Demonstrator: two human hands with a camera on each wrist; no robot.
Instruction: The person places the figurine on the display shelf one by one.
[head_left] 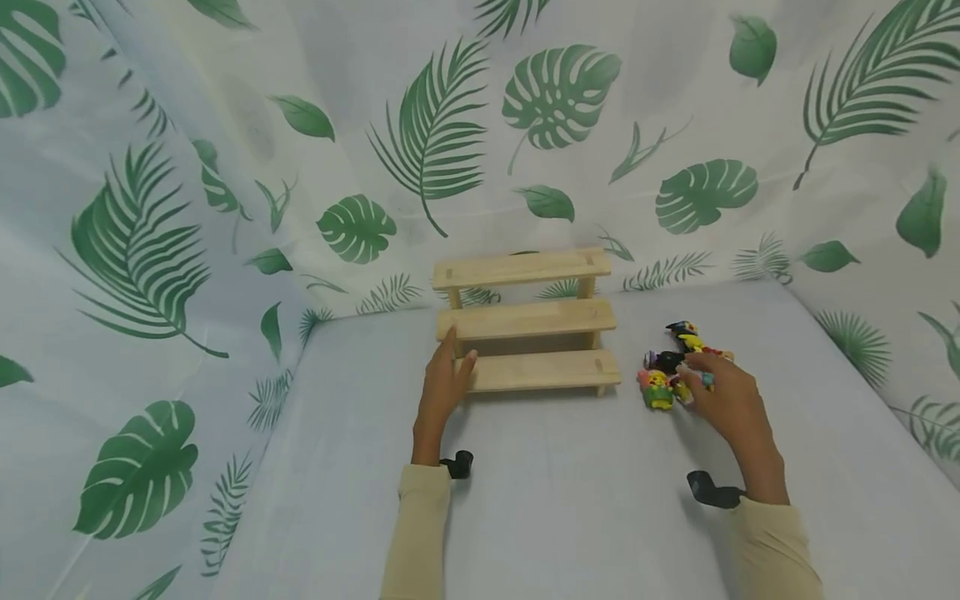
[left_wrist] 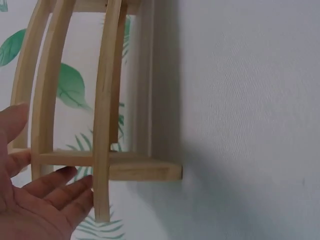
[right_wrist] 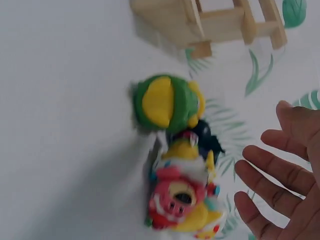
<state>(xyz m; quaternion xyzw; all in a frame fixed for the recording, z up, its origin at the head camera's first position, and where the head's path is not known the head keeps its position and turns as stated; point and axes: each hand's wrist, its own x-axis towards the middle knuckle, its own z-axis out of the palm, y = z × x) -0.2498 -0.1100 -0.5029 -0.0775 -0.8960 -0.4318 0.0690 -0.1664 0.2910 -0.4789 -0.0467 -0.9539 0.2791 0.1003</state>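
Note:
A pale wooden stand with three stepped shelves (head_left: 525, 322) stands near the back wall. My left hand (head_left: 442, 387) is at its left end, fingers extended; in the left wrist view the fingertips (left_wrist: 80, 205) lie right at the shelf ends. To the right of the stand is a cluster of small toy figures. Among them are a green and yellow figure (right_wrist: 160, 102), a pink bear-like figure (right_wrist: 175, 200) and a black figure (right_wrist: 207, 140). Over this cluster hovers my right hand (head_left: 723, 396), its fingers spread and holding nothing in the right wrist view.
A white surface (head_left: 555, 500) lies under everything. Leaf-printed white sheeting (head_left: 465, 125) rises behind and on both sides. Each wrist carries a black camera mount, the left one (head_left: 461, 464) and the right one (head_left: 712, 490).

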